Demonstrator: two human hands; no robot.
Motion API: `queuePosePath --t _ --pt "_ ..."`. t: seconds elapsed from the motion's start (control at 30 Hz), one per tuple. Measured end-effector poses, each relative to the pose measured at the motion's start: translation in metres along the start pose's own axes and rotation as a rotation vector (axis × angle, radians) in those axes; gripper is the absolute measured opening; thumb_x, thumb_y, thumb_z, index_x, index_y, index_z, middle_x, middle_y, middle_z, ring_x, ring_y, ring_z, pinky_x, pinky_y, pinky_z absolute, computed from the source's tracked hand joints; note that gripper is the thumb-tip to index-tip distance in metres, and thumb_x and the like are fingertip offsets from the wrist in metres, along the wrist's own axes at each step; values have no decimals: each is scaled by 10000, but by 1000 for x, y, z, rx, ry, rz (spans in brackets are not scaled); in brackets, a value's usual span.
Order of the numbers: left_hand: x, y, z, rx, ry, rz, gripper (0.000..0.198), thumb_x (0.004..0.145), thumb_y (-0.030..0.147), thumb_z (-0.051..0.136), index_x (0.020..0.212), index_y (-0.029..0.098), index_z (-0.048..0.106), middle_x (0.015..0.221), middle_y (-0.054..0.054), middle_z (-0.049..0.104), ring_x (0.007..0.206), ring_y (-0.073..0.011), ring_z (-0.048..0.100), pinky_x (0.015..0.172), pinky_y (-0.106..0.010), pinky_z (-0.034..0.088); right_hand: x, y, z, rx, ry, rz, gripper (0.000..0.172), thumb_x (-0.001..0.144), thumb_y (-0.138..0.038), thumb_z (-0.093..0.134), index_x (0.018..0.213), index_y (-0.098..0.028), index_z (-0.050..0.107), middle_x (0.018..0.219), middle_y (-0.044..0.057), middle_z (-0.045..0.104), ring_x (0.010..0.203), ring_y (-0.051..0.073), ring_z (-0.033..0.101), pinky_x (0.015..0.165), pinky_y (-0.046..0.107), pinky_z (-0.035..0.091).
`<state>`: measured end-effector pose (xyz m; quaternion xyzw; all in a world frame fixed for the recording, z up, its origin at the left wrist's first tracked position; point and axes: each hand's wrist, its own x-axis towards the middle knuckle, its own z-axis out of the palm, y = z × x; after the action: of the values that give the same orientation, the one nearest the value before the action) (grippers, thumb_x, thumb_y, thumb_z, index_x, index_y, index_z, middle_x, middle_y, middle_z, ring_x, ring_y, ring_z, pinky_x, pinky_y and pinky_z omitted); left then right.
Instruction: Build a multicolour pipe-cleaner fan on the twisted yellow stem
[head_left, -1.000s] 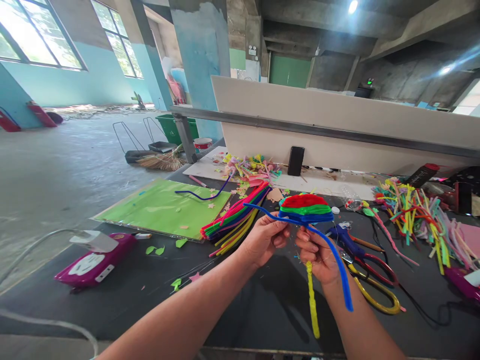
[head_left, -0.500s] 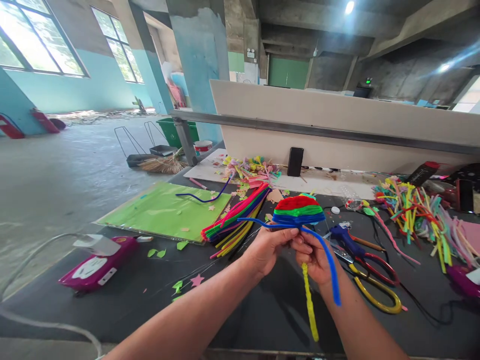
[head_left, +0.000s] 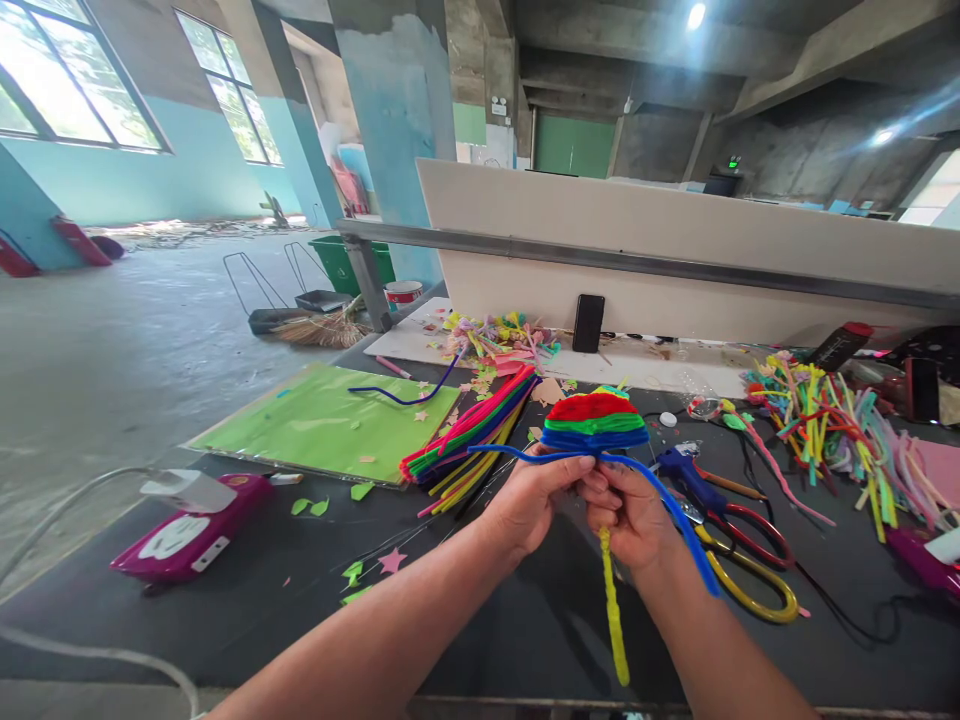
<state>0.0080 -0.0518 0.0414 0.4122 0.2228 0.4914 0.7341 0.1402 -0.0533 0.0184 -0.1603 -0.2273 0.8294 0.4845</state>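
Between my hands, above the dark table, is a fan-shaped pipe cleaner piece point(head_left: 596, 420) banded in red, green and blue. A loose blue pipe cleaner point(head_left: 679, 510) crosses its lower edge, one end reaching left and the other drooping over my right wrist. My left hand point(head_left: 536, 495) pinches at the base of the fan, thumb on the blue strand. My right hand point(head_left: 630, 510) is closed just beneath it, and a twisted yellow pipe cleaner stem point(head_left: 615, 620) hangs down from its fingers. The fingertips of both hands meet, partly hiding the join.
A bundle of coloured pipe cleaners point(head_left: 472, 440) lies beside a green sheet pack point(head_left: 322, 420). Scissors point(head_left: 757, 575) and a blue-handled glue gun point(head_left: 690, 480) lie right. A magenta device point(head_left: 195, 530) is at left; a phone point(head_left: 589, 323) leans at the back. Offcuts point(head_left: 817, 430) are heaped right.
The right end of the blue pipe cleaner has swung outward to the right and straightened somewhat. Both hands keep nearly the same grip; the whole view has shifted slightly.
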Motion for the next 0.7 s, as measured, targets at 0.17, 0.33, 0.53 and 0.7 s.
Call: queuePosePath --t 0.17,0.33,0.53,0.7 --pt "-1 4 0 49 -20 35 161 718 231 670 690 72 664 656 -100 673 626 -217 661 680 -354 519 1 -2 -2 -7 -18 3 141 713 -173 681 674 -132 552 581 -59 448 412 -4 271 339 68 238" --pt "5 5 -6 110 -37 37 203 677 212 717 836 106 649 802 -87 679 781 -191 655 814 -337 480 3 -7 -8 -23 10 -29 121 705 -184 693 760 -129 601 585 -58 457 410 -6 268 333 70 225" --pt "10 36 -26 671 33 -190 248 672 295 677 845 131 610 774 -43 632 701 -151 599 636 -248 431 3 -17 -10 -50 61 -98 146 690 -187 719 765 -113 618 586 -53 460 415 -7 258 323 95 176" --pt "-25 101 -8 1727 26 -60 304 766 456 555 649 178 584 588 4 552 585 -147 512 539 -255 334 0 -18 -4 -72 94 -101 182 652 -188 744 759 -107 622 589 -40 473 431 -2 249 332 105 155"
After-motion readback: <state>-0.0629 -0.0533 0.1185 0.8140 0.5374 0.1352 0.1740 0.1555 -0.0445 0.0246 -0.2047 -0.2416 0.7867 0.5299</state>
